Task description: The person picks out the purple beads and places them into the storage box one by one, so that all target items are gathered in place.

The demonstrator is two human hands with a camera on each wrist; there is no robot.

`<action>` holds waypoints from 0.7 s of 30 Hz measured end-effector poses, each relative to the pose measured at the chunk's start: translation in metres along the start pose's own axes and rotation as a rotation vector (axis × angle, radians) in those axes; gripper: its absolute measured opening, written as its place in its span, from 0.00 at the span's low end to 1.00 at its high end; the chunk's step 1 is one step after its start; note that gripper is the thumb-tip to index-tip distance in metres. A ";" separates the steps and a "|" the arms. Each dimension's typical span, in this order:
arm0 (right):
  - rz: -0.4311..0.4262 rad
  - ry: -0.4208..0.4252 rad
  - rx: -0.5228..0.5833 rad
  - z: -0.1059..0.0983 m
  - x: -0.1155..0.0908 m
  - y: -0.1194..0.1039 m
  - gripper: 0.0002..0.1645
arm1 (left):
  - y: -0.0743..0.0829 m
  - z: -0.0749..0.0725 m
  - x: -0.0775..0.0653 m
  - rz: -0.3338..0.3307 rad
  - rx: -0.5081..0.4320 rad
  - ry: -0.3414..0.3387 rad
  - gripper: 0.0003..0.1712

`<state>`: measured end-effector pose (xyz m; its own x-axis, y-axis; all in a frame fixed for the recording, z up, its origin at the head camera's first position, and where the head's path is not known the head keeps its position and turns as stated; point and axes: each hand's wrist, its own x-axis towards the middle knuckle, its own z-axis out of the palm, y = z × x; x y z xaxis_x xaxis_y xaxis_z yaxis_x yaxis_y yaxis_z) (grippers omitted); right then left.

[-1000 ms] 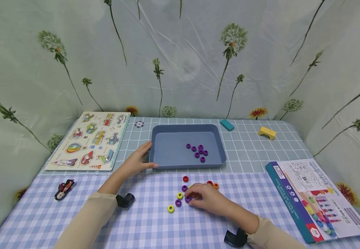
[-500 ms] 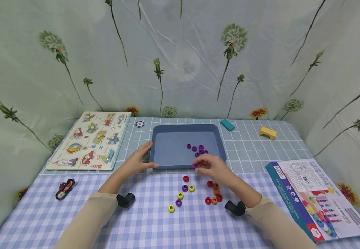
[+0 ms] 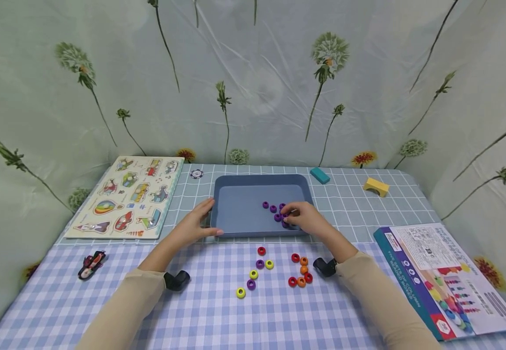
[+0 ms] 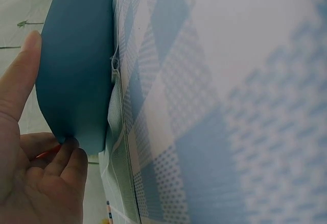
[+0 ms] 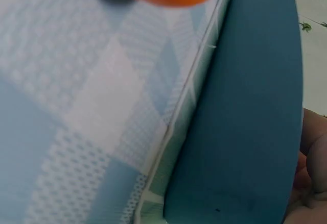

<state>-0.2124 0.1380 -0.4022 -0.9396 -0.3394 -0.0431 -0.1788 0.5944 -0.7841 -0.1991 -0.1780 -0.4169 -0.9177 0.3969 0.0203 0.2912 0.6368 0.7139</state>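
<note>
My left hand [image 3: 189,229] holds the near left corner of a shallow blue-grey tray [image 3: 240,206]. In the left wrist view its thumb lies along the tray's wall [image 4: 76,66] and its other fingers curl at the corner. Over the tray's right part, my right hand [image 3: 307,218] pinches a purple bead [image 3: 284,218] among several purple beads [image 3: 273,209]; its fingers partly hide some of them. The right wrist view shows only part of that hand [image 5: 311,173] behind the tray's wall [image 5: 240,101].
Red, yellow and purple beads [image 3: 254,274] lie in front of the tray. Red and orange beads [image 3: 304,270] lie farther right. A picture puzzle board [image 3: 126,199], a small dark toy [image 3: 91,265], a teal block [image 3: 320,175], a yellow arch block [image 3: 375,187] and a flat box [image 3: 445,282] surround them.
My right hand has picked up a purple bead from the cloth and carried it over the tray's near rim, in among the other purple beads. My left hand has stayed at the corner.
</note>
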 end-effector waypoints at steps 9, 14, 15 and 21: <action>0.067 0.021 -0.071 0.005 0.004 -0.001 0.10 | 0.002 -0.001 -0.001 0.002 0.005 0.005 0.59; 0.041 0.035 -0.073 0.006 0.003 -0.002 0.11 | 0.002 -0.001 -0.001 0.000 0.011 0.004 0.58; 0.024 0.038 -0.071 0.006 0.002 -0.003 0.12 | 0.002 0.000 -0.001 -0.001 0.012 0.003 0.58; -0.181 0.031 -0.024 0.006 -0.014 -0.018 0.19 | 0.003 0.000 -0.001 -0.002 0.011 0.001 0.58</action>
<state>-0.1946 0.1278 -0.3911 -0.8999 -0.4200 0.1172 -0.3527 0.5432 -0.7620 -0.1973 -0.1769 -0.4147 -0.9184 0.3953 0.0193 0.2925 0.6451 0.7059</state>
